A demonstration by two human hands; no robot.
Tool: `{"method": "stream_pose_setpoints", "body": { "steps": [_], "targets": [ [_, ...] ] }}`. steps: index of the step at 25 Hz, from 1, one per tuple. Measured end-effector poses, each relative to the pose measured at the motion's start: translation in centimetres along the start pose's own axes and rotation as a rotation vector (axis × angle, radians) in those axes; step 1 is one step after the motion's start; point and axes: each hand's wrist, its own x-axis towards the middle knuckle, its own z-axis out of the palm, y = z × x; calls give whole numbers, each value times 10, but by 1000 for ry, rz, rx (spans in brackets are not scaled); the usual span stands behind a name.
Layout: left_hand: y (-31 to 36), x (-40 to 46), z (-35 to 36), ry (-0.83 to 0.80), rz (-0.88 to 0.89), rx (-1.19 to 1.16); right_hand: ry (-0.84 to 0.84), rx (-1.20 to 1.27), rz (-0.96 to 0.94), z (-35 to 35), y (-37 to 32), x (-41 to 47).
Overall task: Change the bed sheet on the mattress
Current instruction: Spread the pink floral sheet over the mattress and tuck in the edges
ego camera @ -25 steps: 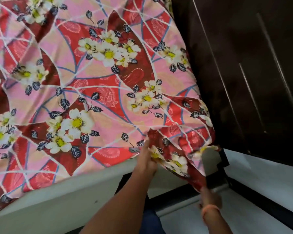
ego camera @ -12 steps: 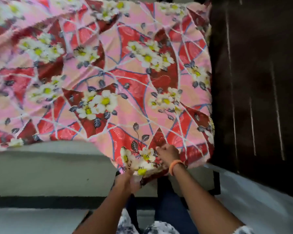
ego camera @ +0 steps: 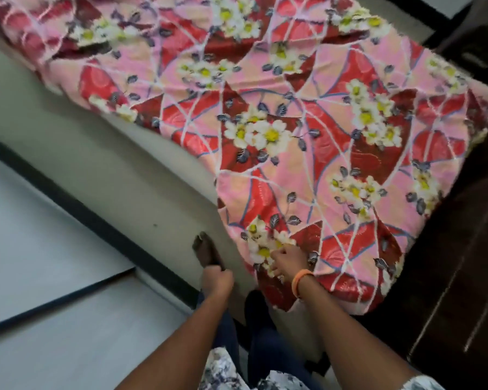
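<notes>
Pinching the floral sheet (ego camera: 293,142) at its near corner, the right hand (ego camera: 286,261) holds cloth over the mattress (ego camera: 102,164). Left hand (ego camera: 217,280) grips a dark strap (ego camera: 204,250). Risk: uneven pull may bare the uncovered side further.

Bare forearms, orange wristband (ego camera: 301,279) on the right wrist, dark blue trousers (ego camera: 268,347) — white floral-print top (ego camera: 226,372)

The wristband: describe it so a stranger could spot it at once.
Find the floral sheet over the mattress, then the right hand pinching its near edge. Just behind that hand sits the wristband, the only plain orange loop there.
</notes>
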Motion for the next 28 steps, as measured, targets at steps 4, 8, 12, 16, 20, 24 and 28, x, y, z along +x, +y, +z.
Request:
{"method": "stream_pose_setpoints", "body": {
  "steps": [4, 8, 12, 16, 20, 24, 28],
  "targets": [
    [82, 29, -18, 90, 225, -246, 86, -251, -176, 32, -56, 27],
    [195, 70, -24, 69, 343, -562, 223, -375, -376, 49, -137, 65],
    [258, 116, -33, -46, 252, -603, 244, -415, -501, 80, -202, 106],
    [264, 131, -44, -389, 209, -701, 166, -441, -542, 89, -225, 121],
    [227, 149, -74, -462, 191, -1020, -9, -510, -454, 70, -226, 124],
    [169, 187, -113, -486, -4, -1292, -72, -504, -405, 61, -227, 127],
    [87, 236, -147, 3, -301, -1241, -15, -610, -355, 70, -234, 127]
  ]
}}
